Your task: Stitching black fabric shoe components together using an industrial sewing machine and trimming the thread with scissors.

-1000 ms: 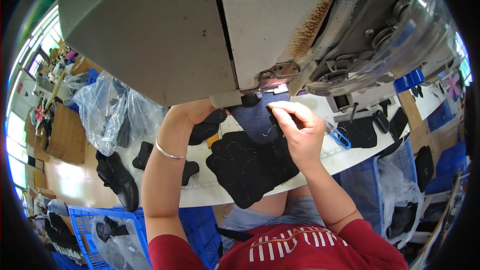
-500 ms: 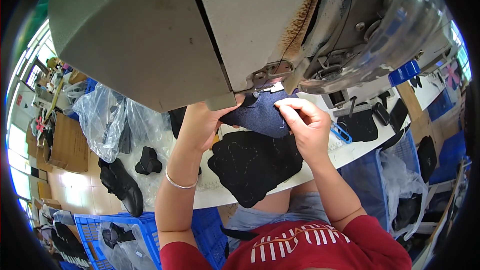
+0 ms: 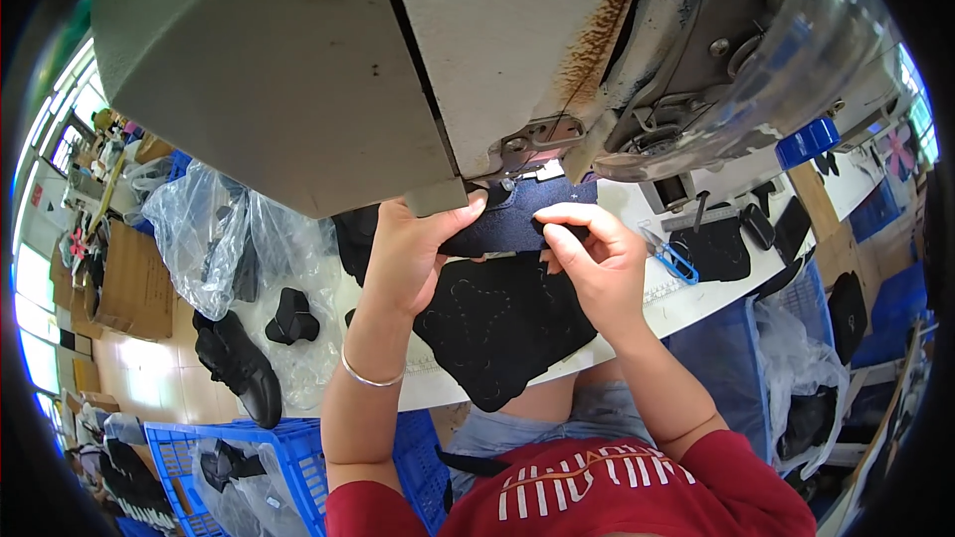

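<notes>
A dark navy fabric piece (image 3: 512,224) lies under the head of the sewing machine (image 3: 288,70), close to the needle area. My left hand (image 3: 423,244) grips its left side, thumb on top near a black part of the piece. At its near right edge my right hand (image 3: 597,264) is closed in a pinch, thumb against forefinger. Just below both hands sits a stack of black fabric pieces (image 3: 502,328), with pale dashed outlines on the top one. The machine's head hides the far side of the navy piece.
Blue-handled thread snips (image 3: 676,261) lie right of my right hand by a ruler. Clear plastic bags (image 3: 199,224), a black shoe (image 3: 242,368) and a folded black piece (image 3: 292,316) are on the left. Blue crates (image 3: 239,457) stand below the table.
The near part of the navy piece, which hung toward me, is now folded or drawn in, with a straighter near edge. My right hand has shifted slightly left and nearer.
</notes>
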Tool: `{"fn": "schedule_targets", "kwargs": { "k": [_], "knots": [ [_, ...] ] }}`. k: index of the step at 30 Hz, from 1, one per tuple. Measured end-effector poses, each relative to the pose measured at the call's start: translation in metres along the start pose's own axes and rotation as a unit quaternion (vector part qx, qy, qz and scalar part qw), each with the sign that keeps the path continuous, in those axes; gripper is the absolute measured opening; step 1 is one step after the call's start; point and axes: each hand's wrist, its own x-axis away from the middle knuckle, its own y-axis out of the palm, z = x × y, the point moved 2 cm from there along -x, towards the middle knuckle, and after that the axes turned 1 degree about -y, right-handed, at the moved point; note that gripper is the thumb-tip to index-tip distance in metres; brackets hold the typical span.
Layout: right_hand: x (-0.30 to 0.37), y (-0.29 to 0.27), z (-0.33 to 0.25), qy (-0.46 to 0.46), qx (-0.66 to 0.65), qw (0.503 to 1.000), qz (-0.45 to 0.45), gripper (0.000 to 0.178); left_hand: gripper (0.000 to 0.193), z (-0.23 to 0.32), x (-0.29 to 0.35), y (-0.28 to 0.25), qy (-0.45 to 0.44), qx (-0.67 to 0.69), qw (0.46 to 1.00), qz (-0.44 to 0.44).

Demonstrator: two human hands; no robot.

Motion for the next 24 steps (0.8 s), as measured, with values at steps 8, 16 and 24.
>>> {"fn": "schedule_targets", "kwargs": {
  "k": [8, 16, 24],
  "knots": [
    [-0.007, -0.008, 0.003, 0.01, -0.01, 1.0, 0.021, 0.011, 0.02, -0.003, 0.013, 0.008, -0.026, -0.02, 0.999, -0.001],
    [-0.009, -0.01, 0.004, 0.0, -0.021, 1.0, 0.023, 0.011, 0.011, -0.007, 0.011, 0.012, -0.025, -0.019, 1.0, -0.003],
    [-0.009, -0.009, 0.003, 0.0, -0.024, 0.999, 0.023, 0.011, 0.01, -0.008, 0.009, 0.011, -0.006, -0.008, 1.0, -0.006]
  ]
}}
